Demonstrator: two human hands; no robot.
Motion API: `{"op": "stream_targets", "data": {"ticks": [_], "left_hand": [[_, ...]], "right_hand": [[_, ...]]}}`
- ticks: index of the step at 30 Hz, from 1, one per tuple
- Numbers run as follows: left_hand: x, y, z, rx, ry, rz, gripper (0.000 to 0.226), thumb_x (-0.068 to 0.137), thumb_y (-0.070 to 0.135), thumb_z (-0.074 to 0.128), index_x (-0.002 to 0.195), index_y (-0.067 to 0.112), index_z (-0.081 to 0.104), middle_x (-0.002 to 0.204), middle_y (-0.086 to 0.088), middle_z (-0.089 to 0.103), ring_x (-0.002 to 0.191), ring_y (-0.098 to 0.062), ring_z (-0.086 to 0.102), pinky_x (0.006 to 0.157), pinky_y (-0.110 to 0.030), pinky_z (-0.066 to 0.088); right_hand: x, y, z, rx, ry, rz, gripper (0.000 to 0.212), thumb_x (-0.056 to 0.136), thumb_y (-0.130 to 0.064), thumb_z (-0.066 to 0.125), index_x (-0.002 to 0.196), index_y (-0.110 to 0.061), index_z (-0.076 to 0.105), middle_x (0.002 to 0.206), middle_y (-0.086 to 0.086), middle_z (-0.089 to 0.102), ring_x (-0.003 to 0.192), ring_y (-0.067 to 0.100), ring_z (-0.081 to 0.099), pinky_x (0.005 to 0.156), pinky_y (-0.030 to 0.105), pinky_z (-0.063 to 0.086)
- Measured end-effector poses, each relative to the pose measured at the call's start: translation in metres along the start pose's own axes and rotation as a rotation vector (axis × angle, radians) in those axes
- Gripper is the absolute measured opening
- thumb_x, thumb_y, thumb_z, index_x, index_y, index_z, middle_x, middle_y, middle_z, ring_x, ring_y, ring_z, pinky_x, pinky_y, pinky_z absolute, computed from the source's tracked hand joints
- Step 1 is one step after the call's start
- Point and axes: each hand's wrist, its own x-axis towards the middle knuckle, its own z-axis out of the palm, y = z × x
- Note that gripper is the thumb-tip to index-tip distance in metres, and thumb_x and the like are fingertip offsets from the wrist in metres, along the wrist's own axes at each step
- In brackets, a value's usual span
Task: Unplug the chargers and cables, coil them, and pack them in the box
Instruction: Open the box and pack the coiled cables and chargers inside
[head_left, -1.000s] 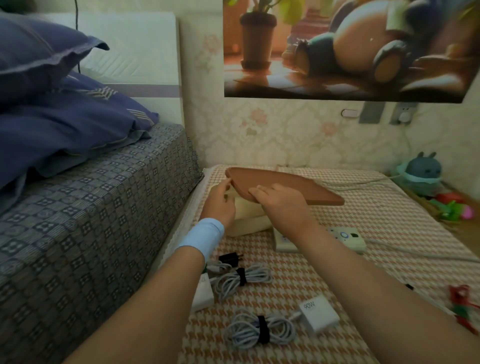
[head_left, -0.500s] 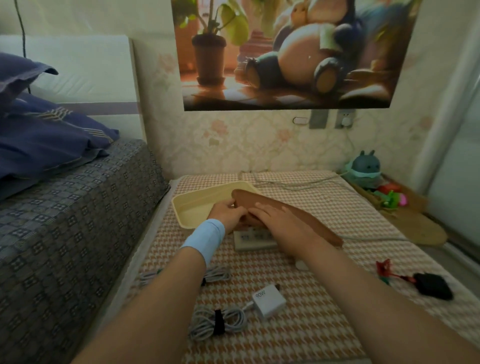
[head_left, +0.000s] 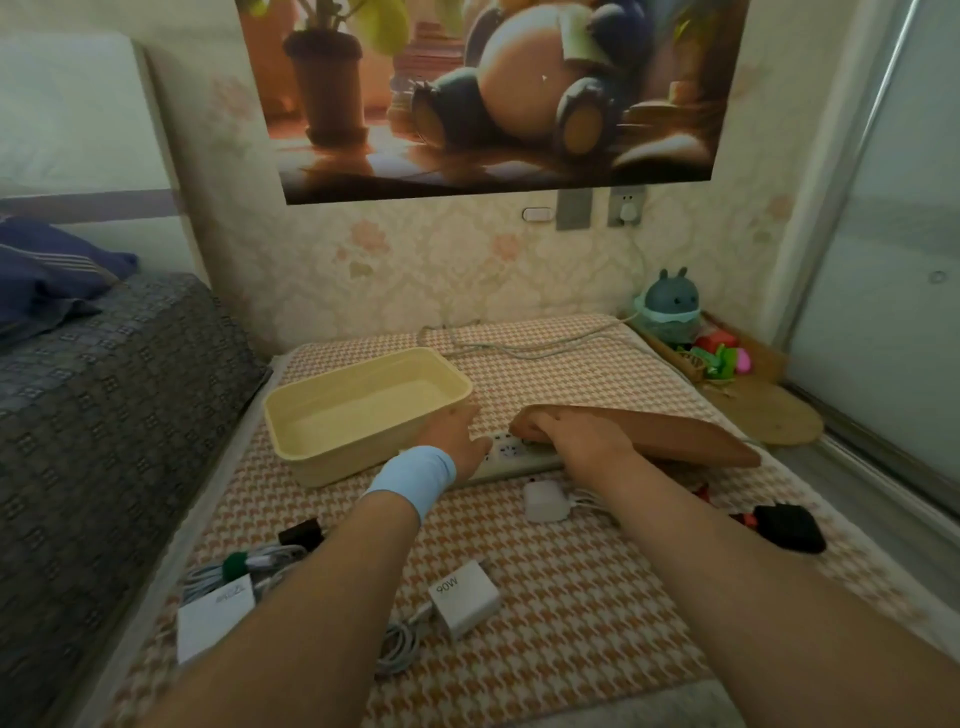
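Right hand (head_left: 582, 441) gripped the lid (head_left: 675, 436), held over the power strip (head_left: 509, 448); left hand (head_left: 457, 436) lay relaxed beside the open box (head_left: 363, 395). Step looked like box opening. Next needed: lid down, chargers (head_left: 465, 597) loaded.

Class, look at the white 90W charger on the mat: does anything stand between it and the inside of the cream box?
Only the person's own left forearm crosses that line. The box is open and looks empty; its brown lid is off to the right, gripped by the right hand.
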Motion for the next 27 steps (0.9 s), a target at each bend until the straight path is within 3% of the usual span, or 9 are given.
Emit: {"op": "stream_targets", "data": {"ticks": [3,7,9,11,16,19,22,27], "left_hand": [[0.008,-0.010,0.003,0.109,0.007,-0.043,0.066,0.100,0.043,0.045,0.155,0.023,0.016,0.162,-0.009,0.015,0.146,-0.035,0.017,0.118,-0.046,0.023],[0.014,-0.037,0.000,0.251,0.053,-0.137,0.070,0.098,0.046,0.047,0.155,0.027,0.012,0.163,-0.007,0.006,0.149,-0.033,0.007,0.120,-0.049,0.013],[0.017,-0.054,-0.001,0.301,0.058,-0.178,0.071,0.097,0.046,0.046,0.155,0.028,0.009,0.163,-0.007,0.006,0.149,-0.031,0.005,0.120,-0.050,0.008],[0.020,-0.068,-0.001,0.284,0.050,-0.225,0.068,0.098,0.046,0.043,0.155,0.030,0.010,0.163,-0.007,0.009,0.149,-0.032,0.008,0.120,-0.051,0.006],[0.023,-0.081,0.000,0.060,0.147,-0.215,0.045,0.093,0.036,0.043,0.138,0.038,0.045,0.139,-0.002,0.052,0.131,-0.032,0.039,0.110,-0.048,0.025],[0.026,-0.083,-0.001,-0.032,0.192,-0.172,0.041,0.093,0.031,0.044,0.131,0.039,0.055,0.137,0.003,0.054,0.131,-0.029,0.040,0.111,-0.046,0.022],[0.031,-0.087,0.003,-0.095,0.245,-0.086,0.039,0.092,0.027,0.047,0.125,0.042,0.060,0.137,0.006,0.054,0.132,-0.026,0.040,0.112,-0.041,0.018],[0.037,-0.092,0.007,0.007,0.340,-0.082,0.044,0.093,0.034,0.051,0.135,0.045,0.047,0.147,0.006,0.041,0.136,-0.024,0.030,0.115,-0.041,0.015]], "right_hand": [[0.005,0.004,0.004,0.000,-0.082,0.037,0.072,0.097,-0.022,0.062,0.157,-0.028,0.023,0.152,0.011,0.043,0.132,0.032,0.048,0.106,0.047,0.044],[0.017,-0.002,0.002,0.172,-0.164,0.061,0.078,0.096,-0.054,0.054,0.160,-0.028,0.019,0.163,0.006,0.030,0.146,0.034,0.032,0.120,0.063,0.013],[0.031,-0.012,-0.003,0.249,-0.101,0.042,0.075,0.092,-0.050,0.056,0.158,-0.030,0.026,0.162,0.005,0.031,0.146,0.032,0.031,0.119,0.064,0.009],[0.045,-0.026,-0.006,0.264,-0.037,0.006,0.078,0.093,-0.043,0.054,0.160,-0.031,0.018,0.167,0.005,0.020,0.151,0.031,0.023,0.121,0.059,0.014],[0.067,-0.071,-0.003,0.295,0.053,-0.174,0.069,0.103,-0.025,0.049,0.161,-0.030,0.012,0.170,0.003,0.004,0.155,0.026,0.010,0.123,0.052,0.017],[0.077,-0.091,0.004,0.156,0.046,-0.208,0.064,0.104,-0.015,0.045,0.160,-0.033,0.018,0.165,0.006,0.024,0.151,0.027,0.022,0.122,0.056,0.014],[0.082,-0.092,0.007,-0.031,0.138,-0.189,0.054,0.102,-0.012,0.046,0.150,-0.035,0.037,0.134,0.006,0.052,0.129,0.029,0.045,0.117,0.057,0.016],[0.081,-0.071,0.009,-0.124,0.216,-0.076,0.047,0.099,-0.014,0.051,0.140,-0.036,0.050,0.121,0.002,0.061,0.119,0.026,0.053,0.116,0.055,0.020]]}}
